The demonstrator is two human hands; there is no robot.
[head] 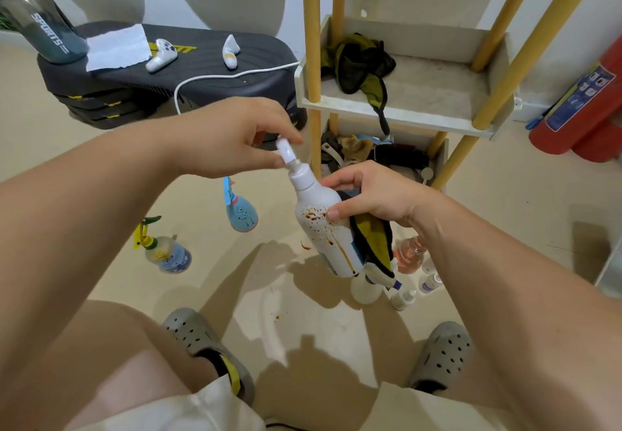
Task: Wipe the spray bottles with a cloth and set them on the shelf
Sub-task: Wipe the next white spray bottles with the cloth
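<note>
The left hand (232,137) pinches the clear cap (285,149) at the top of a white plastic spray bottle (323,228) between thumb and fingertips. The right hand (370,195) wraps around the bottle's body, holding a yellow and black cloth (373,238) pressed against its far side. The bottle is held tilted in the air above the beige floor (286,296), just in front of the white shelf with yellow poles (397,115), and brown-orange drips streak its side. A second yellow and black cloth (356,63) lies on the shelf's upper tray. On the floor stand a clear bottle with a green trigger (165,252), a light blue spray bottle (240,211), a bottle of pink liquid (410,252) and some small white bottles (404,297). A red fire extinguisher (579,104) lies beside the shelf.
</note>
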